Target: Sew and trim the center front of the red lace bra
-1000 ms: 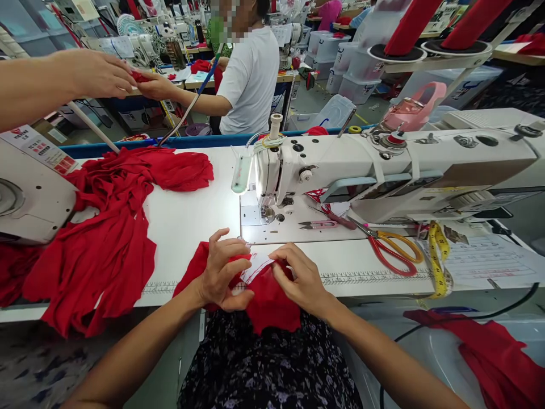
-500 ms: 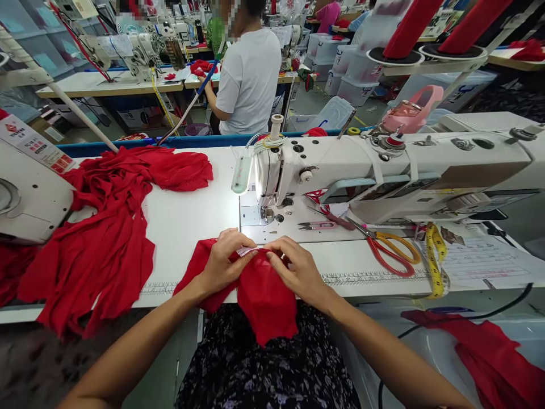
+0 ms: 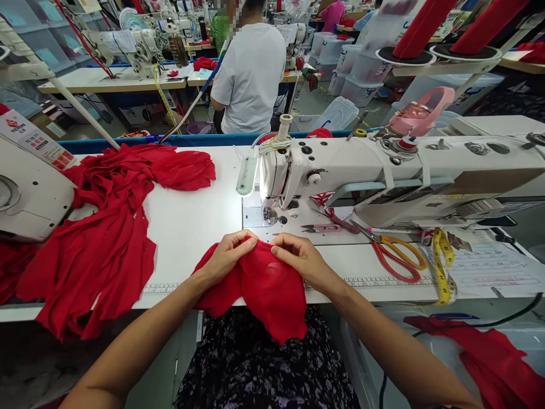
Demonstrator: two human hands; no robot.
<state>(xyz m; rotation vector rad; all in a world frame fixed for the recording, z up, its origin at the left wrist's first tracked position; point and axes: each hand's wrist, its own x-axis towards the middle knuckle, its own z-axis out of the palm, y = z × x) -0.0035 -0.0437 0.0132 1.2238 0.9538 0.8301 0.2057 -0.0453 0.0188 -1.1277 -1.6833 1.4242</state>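
Note:
My left hand [image 3: 227, 255] and my right hand [image 3: 298, 257] both pinch the top edge of a piece of red fabric [image 3: 268, 295] at the front edge of the white table [image 3: 191, 221]. The fabric hangs down over my lap. The fingertips of the two hands nearly meet, just in front of the needle plate of the white sewing machine [image 3: 383, 170]. The white label seen earlier is hidden under the cloth and fingers.
A heap of red fabric pieces [image 3: 110, 227] covers the table's left side beside another machine [image 3: 29, 187]. Thread snips [image 3: 319, 228], orange-handled scissors [image 3: 395, 255] and a yellow tape measure [image 3: 443, 261] lie to the right. A person in a white shirt [image 3: 249, 74] sits beyond.
My hands folded the red fabric over the white label and slid forward toward the machine. The other person's arms at upper left have left the view.

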